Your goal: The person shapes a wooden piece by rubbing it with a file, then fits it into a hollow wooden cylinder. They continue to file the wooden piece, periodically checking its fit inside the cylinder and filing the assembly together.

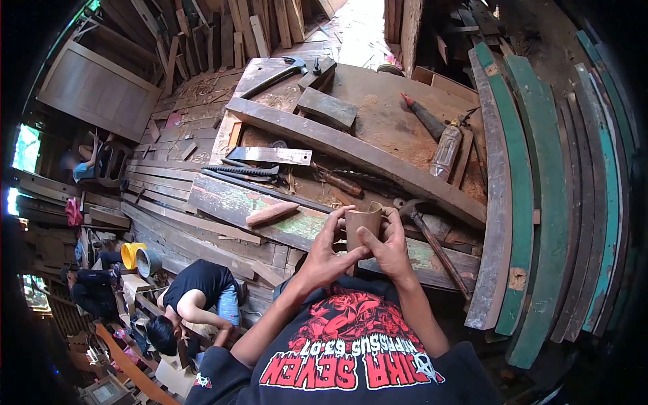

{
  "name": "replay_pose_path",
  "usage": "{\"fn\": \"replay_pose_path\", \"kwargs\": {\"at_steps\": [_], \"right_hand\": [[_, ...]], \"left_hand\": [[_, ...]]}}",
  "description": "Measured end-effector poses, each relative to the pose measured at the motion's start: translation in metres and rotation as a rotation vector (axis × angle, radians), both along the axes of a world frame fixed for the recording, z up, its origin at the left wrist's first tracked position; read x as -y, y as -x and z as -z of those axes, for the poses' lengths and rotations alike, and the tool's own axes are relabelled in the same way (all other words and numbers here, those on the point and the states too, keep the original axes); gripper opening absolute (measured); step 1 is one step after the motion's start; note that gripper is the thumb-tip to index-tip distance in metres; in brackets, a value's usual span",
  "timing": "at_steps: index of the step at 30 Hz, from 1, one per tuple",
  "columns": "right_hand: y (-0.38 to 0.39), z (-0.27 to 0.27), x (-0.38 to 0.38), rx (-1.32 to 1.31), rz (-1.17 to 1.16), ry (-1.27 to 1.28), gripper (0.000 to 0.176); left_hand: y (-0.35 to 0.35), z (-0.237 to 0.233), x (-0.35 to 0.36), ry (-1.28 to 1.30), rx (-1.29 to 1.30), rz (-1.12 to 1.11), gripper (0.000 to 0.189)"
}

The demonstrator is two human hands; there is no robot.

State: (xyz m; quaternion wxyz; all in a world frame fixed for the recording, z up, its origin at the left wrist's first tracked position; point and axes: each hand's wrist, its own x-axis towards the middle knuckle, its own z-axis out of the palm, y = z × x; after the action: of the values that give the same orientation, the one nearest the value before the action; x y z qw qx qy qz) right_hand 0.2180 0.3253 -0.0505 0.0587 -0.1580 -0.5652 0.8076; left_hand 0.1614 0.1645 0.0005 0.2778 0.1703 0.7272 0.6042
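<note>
Black T-shirt (pixel 351 351): red-and-white print fills the bottom of the frame, with both forearms rising from it.
Hands: the left hand (pixel 329 255) pinches the near edge of a brown curled sheet (pixel 363 223) between thumb and fingers. The right hand (pixel 390 251) wraps the other side, thumb laid across the front.
Sheet's place: held up off the cluttered wooden surface (pixel 385 101), above a worn green-painted plank (pixel 229 201) at its near edge.
Stage: by the look of it, midway. The sheet is curled into a rough open tube and gripped in bare fingers, with no tool touching it. Sawdust strewn over the surface suggests cutting is already done.
Tools lying idle: a wooden-handled hammer (pixel 435 246) just beside the right hand; a steel ruler (pixel 270 155), a dark toothed rasp (pixel 243 171) and a reddish rounded wooden block (pixel 272 213) lie beyond the left.
Edges: a long grey plank (pixel 351 152) runs diagonally behind the hands. A stack of curved green boards (pixel 533 202) walls off the right side.
Open room: a narrow pocket lies between the shirt and the plank's edge. To the left the surface drops to a lower floor, where a crouching person in a black top (pixel 196 297) works, well apart.
</note>
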Motion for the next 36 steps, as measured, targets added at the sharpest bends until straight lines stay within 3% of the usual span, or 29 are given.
{"fn": "replay_pose_path", "kwargs": {"at_steps": [6, 8, 11, 13, 16, 18, 24, 28, 31, 34, 36], "right_hand": [[0.003, 0.006, 0.000, -0.050, 0.015, -0.132, 0.068], [0.002, -0.005, 0.003, 0.004, -0.004, -0.046, 0.066], [0.003, 0.007, 0.000, -0.007, -0.012, -0.188, 0.062], [0.005, -0.001, 0.004, 0.027, 0.001, -0.074, 0.062], [-0.003, 0.000, 0.001, 0.049, -0.139, 0.358, 0.064], [-0.001, -0.008, 0.005, 0.081, -0.160, 0.366, 0.061], [0.002, -0.022, 0.017, 0.178, -0.339, 0.151, 0.053], [0.004, -0.015, 0.034, 0.140, -0.347, 0.033, 0.047], [0.005, -0.018, 0.031, 0.192, -0.385, 0.003, 0.045], [0.002, 0.000, 0.025, 0.225, -0.415, 0.003, 0.044], [0.002, -0.001, 0.026, 0.225, -0.446, 0.025, 0.044]], "left_hand": [[-0.003, 0.004, -0.001, -0.103, 0.098, -0.053, 0.081], [-0.004, 0.004, 0.002, -0.143, 0.172, -0.103, 0.078], [-0.007, 0.023, 0.004, -0.237, 0.167, -0.107, 0.077], [-0.005, 0.025, 0.005, -0.199, 0.117, -0.127, 0.072], [-0.007, 0.019, 0.002, -0.250, 0.161, -0.137, 0.064], [-0.006, 0.016, 0.003, -0.236, 0.131, -0.201, 0.054], [0.004, 0.021, 0.020, -0.200, 0.120, -0.367, 0.042], [0.007, 0.008, 0.033, -0.148, 0.276, -0.339, 0.037], [0.004, 0.031, 0.032, -0.140, 0.031, -0.356, 0.031], [0.003, 0.046, 0.030, 0.076, -0.288, -0.446, 0.026], [0.004, 0.051, 0.031, -0.054, -0.073, -0.454, 0.032]]}}
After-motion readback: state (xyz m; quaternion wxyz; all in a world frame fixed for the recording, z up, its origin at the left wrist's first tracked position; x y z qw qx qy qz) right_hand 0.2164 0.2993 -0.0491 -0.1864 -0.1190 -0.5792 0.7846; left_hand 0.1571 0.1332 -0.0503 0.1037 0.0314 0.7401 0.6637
